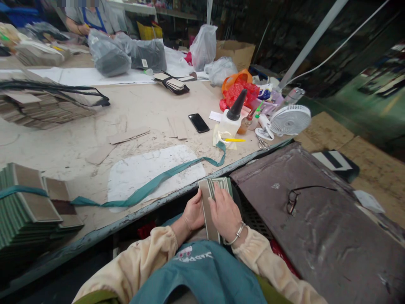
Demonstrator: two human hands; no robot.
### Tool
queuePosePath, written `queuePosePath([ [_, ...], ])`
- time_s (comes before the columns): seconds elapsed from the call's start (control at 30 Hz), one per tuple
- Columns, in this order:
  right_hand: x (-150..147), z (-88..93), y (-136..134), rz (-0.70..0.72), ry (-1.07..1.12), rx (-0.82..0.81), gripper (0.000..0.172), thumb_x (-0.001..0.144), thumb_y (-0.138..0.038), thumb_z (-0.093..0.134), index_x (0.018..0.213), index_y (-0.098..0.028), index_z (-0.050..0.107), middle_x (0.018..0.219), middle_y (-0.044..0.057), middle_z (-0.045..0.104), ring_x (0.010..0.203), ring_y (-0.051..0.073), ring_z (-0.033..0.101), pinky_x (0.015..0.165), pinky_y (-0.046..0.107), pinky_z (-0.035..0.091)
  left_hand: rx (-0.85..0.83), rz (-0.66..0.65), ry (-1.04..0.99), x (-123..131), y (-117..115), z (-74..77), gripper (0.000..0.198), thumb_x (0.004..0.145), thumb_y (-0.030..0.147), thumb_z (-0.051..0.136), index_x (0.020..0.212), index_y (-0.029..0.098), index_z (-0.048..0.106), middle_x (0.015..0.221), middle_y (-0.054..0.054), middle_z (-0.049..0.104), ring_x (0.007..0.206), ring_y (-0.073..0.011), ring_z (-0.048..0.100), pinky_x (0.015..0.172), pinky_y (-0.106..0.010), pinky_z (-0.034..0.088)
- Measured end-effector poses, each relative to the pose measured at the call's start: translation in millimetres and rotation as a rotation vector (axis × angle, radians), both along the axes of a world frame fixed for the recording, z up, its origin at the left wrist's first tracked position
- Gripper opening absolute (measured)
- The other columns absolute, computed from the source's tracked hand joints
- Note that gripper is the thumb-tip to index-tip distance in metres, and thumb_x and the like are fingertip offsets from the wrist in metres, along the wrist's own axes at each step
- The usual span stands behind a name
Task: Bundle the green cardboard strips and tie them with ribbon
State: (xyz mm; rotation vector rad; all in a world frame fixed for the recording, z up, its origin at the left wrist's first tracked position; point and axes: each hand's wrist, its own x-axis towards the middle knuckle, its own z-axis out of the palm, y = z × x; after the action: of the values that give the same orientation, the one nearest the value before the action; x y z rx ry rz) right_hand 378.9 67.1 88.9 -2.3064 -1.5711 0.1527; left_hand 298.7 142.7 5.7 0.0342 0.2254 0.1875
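A stack of flat beige panels with green edges (207,213) stands between my hands, just below the table edge and close to my apron. My left hand (193,211) is closed on the stack's left side, thumb near its top corner. Across the right part of the stack lies my right hand (226,213), its fingers pressed together over the panels and hiding some of them. A teal fabric strip (158,181) runs along the table from bundled green-edged panels (34,194) at the left.
A black phone (198,123), a white bottle with a dark cone cap (230,122), and a small fan (290,119) are on the table. Eyeglasses (292,200) lie on a brown-covered surface (319,228) at right. A co-worker (95,19) sits across, behind grey bags (109,52).
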Motion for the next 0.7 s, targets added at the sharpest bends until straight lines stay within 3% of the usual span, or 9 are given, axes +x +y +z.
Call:
queuePosePath([
  [0.1, 0.0, -3.0, 0.0, -0.006, -0.034, 0.028, 0.054, 0.089, -0.034, 0.044, 0.132, -0.001, 0.043, 0.116, 0.022, 0.055, 0.109, 0.03, 0.048, 0.094, 0.045, 0.044, 0.01, 0.066, 0.019, 0.7, 0.0, 1.9, 0.056, 0.09, 0.05, 0.038, 0.126, 0.008, 0.052, 0.116, -0.016, 0.064, 0.114, -0.027, 0.056, 0.107, -0.041, 0.032],
  [0.2, 5.6, -3.7, -5.9, 0.0, -0.011, 0.069, 0.055, 0.088, -0.041, 0.047, 0.132, -0.008, 0.046, 0.125, 0.02, 0.047, 0.116, 0.031, 0.043, 0.099, 0.049, 0.038, 0.02, 0.11, 0.038, 0.1, 2.9, 7.1, 0.056, 0.09, 0.049, 0.038, 0.124, 0.007, 0.053, 0.116, -0.016, 0.064, 0.115, -0.0278, 0.055, 0.107, -0.043, 0.032],
  [0.37, 9.9, -7.7, -12.1, -0.066, 0.236, 0.043, 0.086, 0.084, -0.048, 0.05, 0.147, -0.012, 0.004, 0.147, 0.021, 0.022, 0.137, 0.031, 0.022, 0.106, 0.051, 0.031, 0.042, 0.211, 0.122, -2.6, 10.9, 23.2, 0.055, 0.088, 0.052, 0.041, 0.12, 0.01, 0.056, 0.111, -0.015, 0.066, 0.113, -0.0301, 0.056, 0.104, -0.048, 0.035],
  [0.5, 0.3, -4.8, -1.5, 0.003, 0.413, -0.053, 0.104, 0.075, -0.043, 0.063, 0.147, -0.018, -0.007, 0.149, 0.017, 0.025, 0.133, 0.028, 0.034, 0.103, 0.044, 0.037, 0.082, 0.285, 0.223, -6.0, 18.0, 37.9, 0.054, 0.088, 0.052, 0.041, 0.121, 0.011, 0.056, 0.11, -0.014, 0.067, 0.113, -0.0298, 0.056, 0.103, -0.047, 0.038],
  [0.7, -2.5, 9.4, 42.6, 0.08, 0.41, -0.037, 0.101, 0.072, -0.031, 0.061, 0.147, -0.017, -0.005, 0.146, 0.017, 0.032, 0.123, 0.029, 0.047, 0.095, 0.041, 0.044, 0.313, 0.543, 0.336, -14.4, 47.3, 48.9, 0.041, 0.088, 0.042, 0.048, 0.116, 0.013, 0.058, 0.121, -0.01, 0.061, 0.121, -0.0254, 0.049, 0.108, -0.039, 0.033],
])
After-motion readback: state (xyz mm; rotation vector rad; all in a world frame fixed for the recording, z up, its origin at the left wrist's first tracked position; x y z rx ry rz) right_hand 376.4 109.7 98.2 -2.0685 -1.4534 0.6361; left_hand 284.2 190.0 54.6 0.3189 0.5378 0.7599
